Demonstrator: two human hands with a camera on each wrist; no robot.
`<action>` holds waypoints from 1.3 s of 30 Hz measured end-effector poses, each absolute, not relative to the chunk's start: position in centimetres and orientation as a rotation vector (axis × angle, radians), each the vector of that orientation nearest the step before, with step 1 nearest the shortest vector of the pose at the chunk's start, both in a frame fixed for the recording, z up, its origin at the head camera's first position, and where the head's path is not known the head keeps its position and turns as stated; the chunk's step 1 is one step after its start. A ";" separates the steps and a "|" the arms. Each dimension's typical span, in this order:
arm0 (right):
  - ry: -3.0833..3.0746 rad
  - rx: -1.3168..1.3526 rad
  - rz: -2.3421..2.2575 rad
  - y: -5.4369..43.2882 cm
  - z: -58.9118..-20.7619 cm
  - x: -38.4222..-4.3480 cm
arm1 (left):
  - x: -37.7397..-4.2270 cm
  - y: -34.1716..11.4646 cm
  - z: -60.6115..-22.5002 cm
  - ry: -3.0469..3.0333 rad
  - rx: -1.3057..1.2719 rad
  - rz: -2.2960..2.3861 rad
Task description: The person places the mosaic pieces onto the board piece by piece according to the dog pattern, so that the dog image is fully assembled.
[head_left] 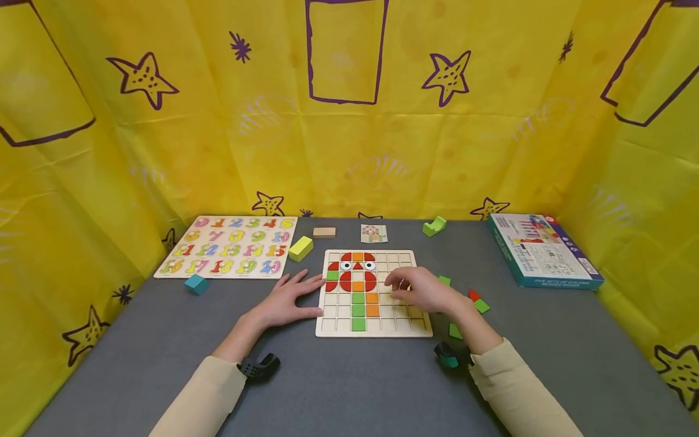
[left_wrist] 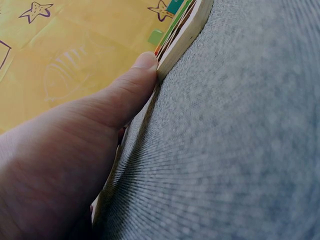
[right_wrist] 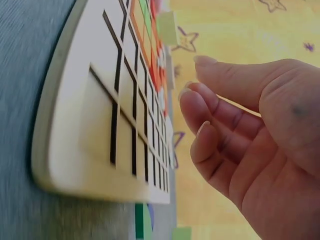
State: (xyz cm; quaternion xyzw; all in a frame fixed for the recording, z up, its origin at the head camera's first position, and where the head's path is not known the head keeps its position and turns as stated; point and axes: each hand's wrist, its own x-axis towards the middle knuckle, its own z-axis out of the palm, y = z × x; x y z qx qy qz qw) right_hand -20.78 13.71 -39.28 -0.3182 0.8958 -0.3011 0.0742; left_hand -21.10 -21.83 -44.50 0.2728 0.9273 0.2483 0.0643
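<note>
A wooden grid board (head_left: 401, 326) lies in front of me, with red curved pieces (head_left: 370, 281), round eye pieces, green tiles (head_left: 358, 310) and orange tiles (head_left: 372, 304) set in its cells. My left hand (head_left: 286, 300) lies at the board's left side, fingers spread; in the left wrist view its thumb (left_wrist: 135, 80) touches the edge. Over the right half of the board hovers my right hand (head_left: 417, 288). In the right wrist view its loosely bent fingers (right_wrist: 195, 107) and thumb stand apart, holding nothing.
Right of the board lie loose green tiles (head_left: 455, 331) and a red piece (head_left: 474, 295). Further out are a boxed set (head_left: 546, 249), a green arch block (head_left: 434, 226), a picture card (head_left: 374, 233), a wooden block (head_left: 324, 232), a yellow block (head_left: 301, 249), a number board (head_left: 182, 267) and a blue cube (head_left: 196, 284).
</note>
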 end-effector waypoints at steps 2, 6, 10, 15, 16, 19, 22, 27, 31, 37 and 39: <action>2.690 -0.928 -0.915 14.5 -39.2 -20.7 | -21.1 -21.8 -44.5 2.801 0.820 0.745; 2.712 -0.902 -0.936 16.4 -39.5 -20.7 | -21.1 -21.9 -44.6 2.804 0.821 0.746; 2.734 -0.873 -0.940 18.2 -39.9 -20.5 | -21.1 -21.9 -44.6 2.806 0.826 0.749; 2.767 -0.827 -0.953 20.5 -39.9 -19.8 | -21.2 -21.8 -44.6 2.807 0.835 0.744; 2.772 -0.817 -0.951 20.9 -39.9 -19.7 | -21.2 -21.8 -44.6 2.808 0.838 0.746; 2.777 -0.797 -0.944 22.2 -39.8 -19.3 | -21.2 -21.8 -44.5 2.808 0.839 0.749; 2.781 -0.768 -0.936 23.5 -39.9 -19.1 | -21.2 -21.8 -44.5 2.810 0.836 0.750; 2.800 -0.740 -0.932 25.7 -40.3 -18.9 | -21.2 -21.9 -44.7 2.812 0.835 0.739; 2.820 -0.751 -0.918 27.1 -40.6 -18.7 | -21.3 -22.0 -44.8 2.814 0.836 0.734; 2.803 -0.726 -0.894 28.2 -40.9 -18.6 | -21.3 -22.0 -44.9 2.815 0.831 0.733; 2.789 -0.721 -0.888 28.2 -41.0 -18.7 | -21.2 -22.0 -45.0 2.816 0.827 0.732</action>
